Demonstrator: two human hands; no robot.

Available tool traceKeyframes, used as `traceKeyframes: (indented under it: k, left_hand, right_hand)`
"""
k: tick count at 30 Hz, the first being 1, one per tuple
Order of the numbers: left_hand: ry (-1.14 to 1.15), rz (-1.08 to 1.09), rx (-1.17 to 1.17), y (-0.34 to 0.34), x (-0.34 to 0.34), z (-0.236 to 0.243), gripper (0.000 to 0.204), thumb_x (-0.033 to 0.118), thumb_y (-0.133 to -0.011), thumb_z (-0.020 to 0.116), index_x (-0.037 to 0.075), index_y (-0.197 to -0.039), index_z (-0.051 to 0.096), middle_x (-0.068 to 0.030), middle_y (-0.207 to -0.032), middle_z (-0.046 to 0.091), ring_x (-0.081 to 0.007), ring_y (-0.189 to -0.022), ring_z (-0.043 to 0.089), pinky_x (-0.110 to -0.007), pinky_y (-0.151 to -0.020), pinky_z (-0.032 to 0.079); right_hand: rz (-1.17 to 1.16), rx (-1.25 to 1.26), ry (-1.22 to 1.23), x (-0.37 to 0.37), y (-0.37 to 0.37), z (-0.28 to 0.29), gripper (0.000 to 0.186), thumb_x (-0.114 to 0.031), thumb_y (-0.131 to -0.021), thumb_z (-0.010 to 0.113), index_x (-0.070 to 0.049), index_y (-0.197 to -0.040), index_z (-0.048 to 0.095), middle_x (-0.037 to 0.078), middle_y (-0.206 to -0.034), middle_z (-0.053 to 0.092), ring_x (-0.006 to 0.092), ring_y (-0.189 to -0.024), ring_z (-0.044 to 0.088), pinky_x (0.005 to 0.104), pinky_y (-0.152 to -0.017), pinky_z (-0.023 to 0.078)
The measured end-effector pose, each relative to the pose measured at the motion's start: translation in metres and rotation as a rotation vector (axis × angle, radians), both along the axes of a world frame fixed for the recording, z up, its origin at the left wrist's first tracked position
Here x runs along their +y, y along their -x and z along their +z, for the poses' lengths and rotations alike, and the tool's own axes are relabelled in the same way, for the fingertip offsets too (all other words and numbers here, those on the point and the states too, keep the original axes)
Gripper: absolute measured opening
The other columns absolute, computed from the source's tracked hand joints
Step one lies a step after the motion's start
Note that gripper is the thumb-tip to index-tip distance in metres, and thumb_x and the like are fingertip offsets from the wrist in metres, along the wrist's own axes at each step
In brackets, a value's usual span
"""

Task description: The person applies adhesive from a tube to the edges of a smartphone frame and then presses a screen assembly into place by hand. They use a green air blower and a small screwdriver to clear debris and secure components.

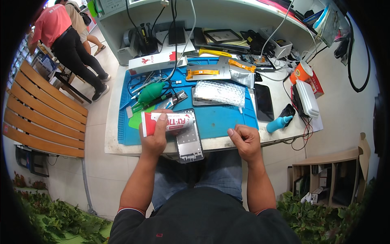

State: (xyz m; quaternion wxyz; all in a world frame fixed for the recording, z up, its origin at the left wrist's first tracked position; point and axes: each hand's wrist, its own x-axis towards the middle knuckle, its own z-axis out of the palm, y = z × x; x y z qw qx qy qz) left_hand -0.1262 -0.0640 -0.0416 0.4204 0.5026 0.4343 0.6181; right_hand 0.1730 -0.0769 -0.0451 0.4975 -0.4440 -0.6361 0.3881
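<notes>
My left hand [153, 141] grips a red-and-white tube [174, 123] sideways above the left part of a metal phone frame [189, 146], which overhangs the desk's front edge; whether my fingers also touch the frame is unclear. Over the mat's front right, my right hand [247, 140] is closed, thumb against curled fingers; anything inside is hidden. The blue mat [219, 124] carries a bubble-wrapped item [219, 92], silver packets [205, 71] with orange flex cables, a green air blower [150, 92] and several tools.
A black phone [264, 105], a blue bottle [279, 124], an orange cup [301, 73] and a white case [307, 99] sit to the right. A cluttered shelf [105, 11] spans the back. Two people [69, 46] stand beyond a wooden bench [44, 118] on the left. A wooden cabinet [333, 162] is lower right.
</notes>
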Motion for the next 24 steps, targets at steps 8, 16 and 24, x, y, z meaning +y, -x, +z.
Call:
traceKeyframes:
  k: [8, 16, 24]
  left_hand:
    - [-0.016, -0.001, 0.002, -0.0013, -0.0012, 0.0042, 0.028, 0.017, -0.113, 0.056, -0.006, -0.116, 0.072, -0.014, -0.096, 0.078, -0.0181, -0.078, 0.075, -0.03, -0.066, 0.061]
    - [0.001, -0.036, -0.017, 0.0022, -0.0015, 0.0012, 0.027, 0.017, -0.113, 0.057, -0.006, -0.116, 0.072, -0.0143, -0.097, 0.077, -0.0185, -0.078, 0.075, -0.031, -0.066, 0.062]
    - [0.004, -0.033, -0.023, 0.0023, -0.0021, 0.0013, 0.027, 0.017, -0.112, 0.057, -0.006, -0.115, 0.073, -0.014, -0.093, 0.077, -0.0181, -0.075, 0.074, -0.03, -0.065, 0.061]
  right_hand:
    - [-0.004, -0.002, -0.003, 0.0002, 0.0002, -0.0006, 0.048, -0.003, -0.1, 0.074, -0.001, -0.064, 0.043, 0.001, -0.06, 0.042, 0.01, -0.058, 0.034, 0.0341, -0.054, 0.027]
    - [-0.011, -0.008, -0.009, 0.0001, 0.0016, 0.0007, 0.048, -0.003, -0.1, 0.073, -0.001, -0.065, 0.042, 0.001, -0.06, 0.041, 0.0094, -0.058, 0.033, 0.0338, -0.054, 0.026]
    - [-0.01, -0.001, -0.006, 0.0002, 0.0018, -0.0001, 0.049, -0.003, -0.101, 0.073, -0.001, -0.065, 0.041, 0.001, -0.061, 0.04, 0.0091, -0.058, 0.032, 0.0338, -0.054, 0.026]
